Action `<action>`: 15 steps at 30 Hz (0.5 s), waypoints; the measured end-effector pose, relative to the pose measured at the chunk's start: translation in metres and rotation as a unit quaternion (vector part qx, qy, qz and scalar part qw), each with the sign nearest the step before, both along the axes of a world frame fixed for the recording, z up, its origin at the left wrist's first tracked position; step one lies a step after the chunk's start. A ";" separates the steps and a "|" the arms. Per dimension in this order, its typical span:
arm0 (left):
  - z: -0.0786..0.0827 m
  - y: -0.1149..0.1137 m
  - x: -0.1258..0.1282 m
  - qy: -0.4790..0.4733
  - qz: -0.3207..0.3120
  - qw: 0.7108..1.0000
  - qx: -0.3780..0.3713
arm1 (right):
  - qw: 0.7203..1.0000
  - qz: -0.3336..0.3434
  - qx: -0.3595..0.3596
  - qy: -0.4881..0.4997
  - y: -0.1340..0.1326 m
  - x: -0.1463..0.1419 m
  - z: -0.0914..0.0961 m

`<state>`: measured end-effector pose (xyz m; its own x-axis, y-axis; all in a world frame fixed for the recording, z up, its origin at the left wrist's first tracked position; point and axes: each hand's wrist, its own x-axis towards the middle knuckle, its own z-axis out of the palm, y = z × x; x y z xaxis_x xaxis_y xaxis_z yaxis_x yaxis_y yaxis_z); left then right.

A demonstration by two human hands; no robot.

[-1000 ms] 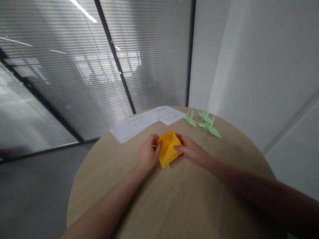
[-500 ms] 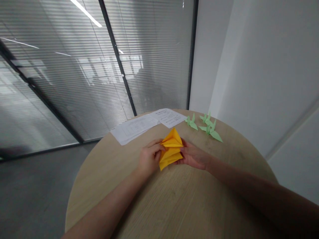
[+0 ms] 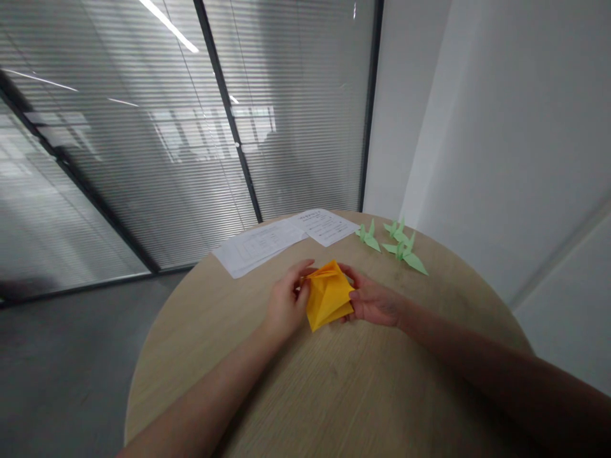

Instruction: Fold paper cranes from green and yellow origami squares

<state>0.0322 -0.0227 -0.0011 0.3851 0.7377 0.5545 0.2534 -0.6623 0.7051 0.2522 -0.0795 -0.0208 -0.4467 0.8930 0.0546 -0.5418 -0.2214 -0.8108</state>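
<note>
A partly folded sheet of orange paper (image 3: 328,294) rests on the round wooden table (image 3: 334,394), held between both of my hands. My left hand (image 3: 285,303) grips its left edge, fingers curled around the fold. At its right edge my right hand (image 3: 373,300) pinches the paper with thumb and fingers. The paper forms a creased kite-like shape with its point toward me.
Several green paper cranes (image 3: 398,245) stand at the table's far right. White printed sheets (image 3: 281,238) lie at the far edge. Behind them are glass walls with blinds (image 3: 167,127), and a white wall (image 3: 501,127) is close on the right.
The orange paper stood opened up with a raised peak half a second ago; now it is pressed flatter between my hands. Both hands stayed on it throughout.
</note>
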 end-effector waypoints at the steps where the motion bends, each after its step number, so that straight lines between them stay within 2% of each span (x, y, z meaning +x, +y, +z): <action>1: 0.000 0.001 -0.001 0.013 -0.009 1.000 0.015 | 1.000 -0.001 -0.001 0.000 0.000 0.000 0.000; 4: -0.001 0.005 -0.002 0.027 -0.024 0.998 0.050 | 1.000 -0.009 0.004 -0.001 0.001 0.000 0.002; 10: 0.001 0.007 -0.002 0.040 -0.013 0.998 0.040 | 1.000 -0.025 0.004 -0.005 0.003 0.000 0.004; 15: 0.009 0.001 -0.005 0.111 -0.047 0.991 0.062 | 0.988 -0.131 -0.007 -0.087 0.008 -0.005 0.001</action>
